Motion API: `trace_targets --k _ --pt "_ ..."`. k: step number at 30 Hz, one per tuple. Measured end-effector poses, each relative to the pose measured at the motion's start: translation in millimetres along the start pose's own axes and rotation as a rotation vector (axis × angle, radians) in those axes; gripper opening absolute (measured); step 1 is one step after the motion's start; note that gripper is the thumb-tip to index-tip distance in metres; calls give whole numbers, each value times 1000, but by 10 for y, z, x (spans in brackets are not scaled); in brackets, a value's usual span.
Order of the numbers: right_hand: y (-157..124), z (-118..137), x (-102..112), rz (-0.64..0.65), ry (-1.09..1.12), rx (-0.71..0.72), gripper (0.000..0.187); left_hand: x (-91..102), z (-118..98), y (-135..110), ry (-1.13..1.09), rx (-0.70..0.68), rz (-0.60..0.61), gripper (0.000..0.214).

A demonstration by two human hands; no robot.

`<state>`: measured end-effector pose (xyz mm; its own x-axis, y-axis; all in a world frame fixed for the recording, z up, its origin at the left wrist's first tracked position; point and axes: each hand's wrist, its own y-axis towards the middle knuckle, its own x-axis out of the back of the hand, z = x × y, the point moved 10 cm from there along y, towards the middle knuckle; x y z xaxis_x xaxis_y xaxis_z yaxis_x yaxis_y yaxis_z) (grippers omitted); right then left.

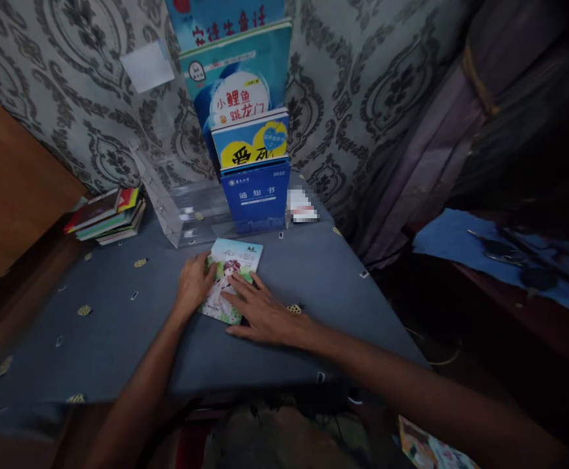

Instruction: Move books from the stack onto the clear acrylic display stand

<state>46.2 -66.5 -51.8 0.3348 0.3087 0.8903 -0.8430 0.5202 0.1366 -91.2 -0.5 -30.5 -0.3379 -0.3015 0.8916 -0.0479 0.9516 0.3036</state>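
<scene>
A small paperback book [220,296] with an illustrated figure on its cover lies flat on the cloth-covered table [313,280]. My left hand [195,281] rests along the book's left edge, its fingers bent against that side. Across the lower right of the cover lies my right hand [259,306], palm down with fingers spread. Just behind the book stands a clear acrylic tiered rack [169,218]. On its right side a blue booklet [257,198] leans at the front, with a yellow and blue book [249,144] and a teal book [238,85] rising behind it.
A stack of books [108,215] sits at the table's back left, beside a wooden panel [15,189]. Patterned wallpaper [352,85] with a white card [147,66] closes off the back. At right, a blue cloth [460,241] bears glasses, and a curtain [425,150] hangs nearby.
</scene>
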Motion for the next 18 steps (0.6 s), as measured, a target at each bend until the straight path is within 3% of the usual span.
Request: trace_targets --k 5,7,11,18 --pt "-66 -71 16 45 40 23 70 -38 445 33 -462 356 88 46" --pt "-86 -105 14 58 67 42 72 -108 518 -10 -602 446 153 50" --pt "-103 -168 28 56 109 63 72 -234 445 -52 -708 451 270 49" --pt "-103 -169 98 55 196 67 68 -166 390 47 -645 358 207 45"
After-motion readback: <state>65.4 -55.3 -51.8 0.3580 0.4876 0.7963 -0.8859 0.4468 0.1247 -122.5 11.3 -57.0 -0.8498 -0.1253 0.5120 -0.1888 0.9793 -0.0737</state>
